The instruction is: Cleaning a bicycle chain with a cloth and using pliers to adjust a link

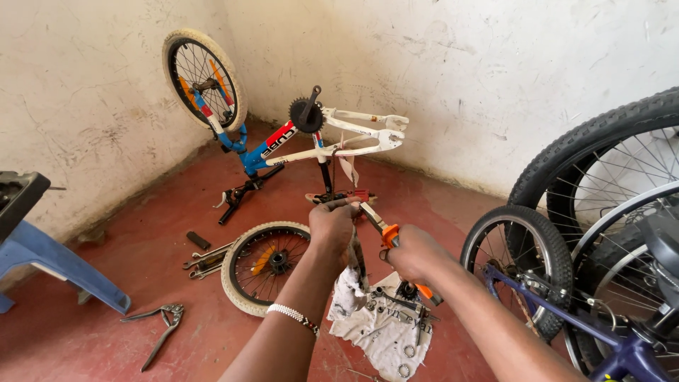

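The left hand [332, 225] is closed around a small dark metal part [338, 199] held up over the red floor [141, 269], with a grimy white rag [348, 291] hanging from the same grip; the right hand [414, 256] is wrapped around the orange handles of a pair of pliers [385, 233], whose nose reaches to the part. Both sets of fingers are clamped shut — the left on part and rag, the right on the handles. The part looks stiff, light and probably greasy, so the cloth likely gives a surer hold than bare skin; the rubbery orange grips are the place to squeeze the pliers. Below lies a printed cloth [385, 336] strewn with small steel rings and nuts — easy to scatter. Nearby lie a loose spoked wheel [263, 265] with a cream tyre, spanners [206, 260], and an upturned bicycle frame [297, 141].
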